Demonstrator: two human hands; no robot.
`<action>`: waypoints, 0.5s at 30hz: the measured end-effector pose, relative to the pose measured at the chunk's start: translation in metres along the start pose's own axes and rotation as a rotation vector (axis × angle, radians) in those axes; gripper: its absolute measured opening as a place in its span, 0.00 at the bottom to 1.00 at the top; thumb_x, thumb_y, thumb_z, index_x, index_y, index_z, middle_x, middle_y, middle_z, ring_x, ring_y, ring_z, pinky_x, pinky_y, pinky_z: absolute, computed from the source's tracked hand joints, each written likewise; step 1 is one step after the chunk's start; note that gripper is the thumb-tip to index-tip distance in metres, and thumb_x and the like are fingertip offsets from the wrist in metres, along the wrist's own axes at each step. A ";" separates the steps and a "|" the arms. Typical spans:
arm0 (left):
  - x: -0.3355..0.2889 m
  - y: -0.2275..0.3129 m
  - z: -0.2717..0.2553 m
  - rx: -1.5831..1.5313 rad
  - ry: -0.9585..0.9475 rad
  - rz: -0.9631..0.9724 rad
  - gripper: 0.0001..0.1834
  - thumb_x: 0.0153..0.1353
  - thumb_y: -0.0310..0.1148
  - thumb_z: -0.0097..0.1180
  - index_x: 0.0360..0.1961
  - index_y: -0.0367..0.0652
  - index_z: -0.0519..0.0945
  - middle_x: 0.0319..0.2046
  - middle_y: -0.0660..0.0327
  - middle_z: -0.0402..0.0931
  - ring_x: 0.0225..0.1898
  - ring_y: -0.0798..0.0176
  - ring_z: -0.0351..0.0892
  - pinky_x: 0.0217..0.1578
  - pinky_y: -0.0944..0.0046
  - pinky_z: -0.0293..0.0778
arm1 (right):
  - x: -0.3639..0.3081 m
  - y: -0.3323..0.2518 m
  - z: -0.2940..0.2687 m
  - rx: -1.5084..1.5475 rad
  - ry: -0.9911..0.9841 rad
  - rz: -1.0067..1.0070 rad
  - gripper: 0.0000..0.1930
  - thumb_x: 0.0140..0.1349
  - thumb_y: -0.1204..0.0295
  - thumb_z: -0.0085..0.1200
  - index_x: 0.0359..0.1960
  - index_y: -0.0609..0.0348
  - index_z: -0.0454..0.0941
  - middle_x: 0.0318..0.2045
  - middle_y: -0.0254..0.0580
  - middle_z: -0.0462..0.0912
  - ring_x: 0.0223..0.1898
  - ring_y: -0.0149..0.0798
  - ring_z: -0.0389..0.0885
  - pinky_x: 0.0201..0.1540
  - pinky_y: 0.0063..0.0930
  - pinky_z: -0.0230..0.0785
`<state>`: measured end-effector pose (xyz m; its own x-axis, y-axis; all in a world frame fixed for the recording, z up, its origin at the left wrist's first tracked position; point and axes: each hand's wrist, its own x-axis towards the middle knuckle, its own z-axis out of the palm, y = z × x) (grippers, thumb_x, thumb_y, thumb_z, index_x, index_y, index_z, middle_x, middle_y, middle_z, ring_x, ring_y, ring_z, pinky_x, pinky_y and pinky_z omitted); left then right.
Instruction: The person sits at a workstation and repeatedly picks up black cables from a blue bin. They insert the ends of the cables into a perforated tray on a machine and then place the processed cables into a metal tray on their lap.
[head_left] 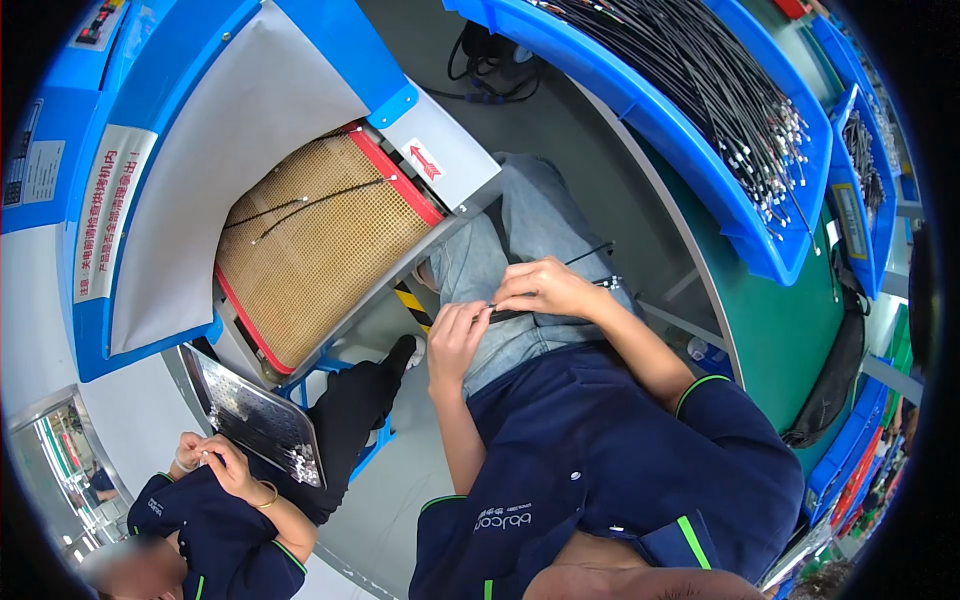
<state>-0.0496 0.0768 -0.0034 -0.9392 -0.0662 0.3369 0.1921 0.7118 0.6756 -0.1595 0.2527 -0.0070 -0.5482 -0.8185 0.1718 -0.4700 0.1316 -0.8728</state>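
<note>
My left hand and my right hand meet over my lap, with their fingertips pinched together. Between them is the end of a thin black cable, whose far part sticks out past my right hand. The small piece right at the fingertips is too tiny to make out. More dark cables with pale connector ends lie across my thighs under my right wrist. On the tan mesh conveyor belt, left of my hands, rest a few black cables with small light tips.
A blue machine housing with a grey curtain surrounds the belt. To the right, a big blue bin full of black cables stands on a green-topped table. At lower left a co-worker's hands work beside a metal tray.
</note>
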 end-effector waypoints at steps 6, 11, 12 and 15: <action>-0.001 0.004 0.004 -0.004 0.034 -0.021 0.10 0.49 0.21 0.64 0.33 0.38 0.79 0.31 0.58 0.79 0.33 0.56 0.79 0.35 0.61 0.74 | 0.000 -0.001 0.001 0.063 0.017 0.041 0.06 0.55 0.69 0.59 0.33 0.54 0.82 0.31 0.37 0.81 0.30 0.44 0.80 0.32 0.34 0.72; -0.001 0.005 0.006 -0.014 0.044 -0.030 0.10 0.47 0.20 0.64 0.32 0.39 0.80 0.30 0.58 0.79 0.33 0.56 0.79 0.34 0.61 0.74 | -0.001 0.001 0.002 0.061 0.019 0.072 0.07 0.55 0.69 0.59 0.34 0.56 0.80 0.31 0.39 0.81 0.31 0.46 0.80 0.33 0.36 0.72; -0.001 0.006 0.006 -0.019 0.043 -0.036 0.10 0.47 0.20 0.64 0.32 0.39 0.80 0.30 0.58 0.79 0.33 0.56 0.79 0.34 0.61 0.74 | -0.002 0.001 0.002 0.058 0.015 0.074 0.07 0.55 0.68 0.59 0.34 0.56 0.80 0.30 0.39 0.81 0.31 0.46 0.80 0.33 0.36 0.72; -0.001 0.004 0.003 -0.022 0.044 -0.031 0.09 0.46 0.20 0.64 0.31 0.39 0.80 0.30 0.58 0.79 0.32 0.57 0.79 0.34 0.62 0.74 | 0.000 -0.002 -0.003 0.044 -0.008 0.090 0.08 0.55 0.70 0.61 0.34 0.58 0.81 0.31 0.39 0.81 0.32 0.44 0.81 0.34 0.33 0.73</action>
<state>-0.0487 0.0820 -0.0030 -0.9314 -0.1193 0.3439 0.1697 0.6936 0.7001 -0.1605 0.2539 -0.0041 -0.5813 -0.8089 0.0880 -0.3879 0.1805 -0.9038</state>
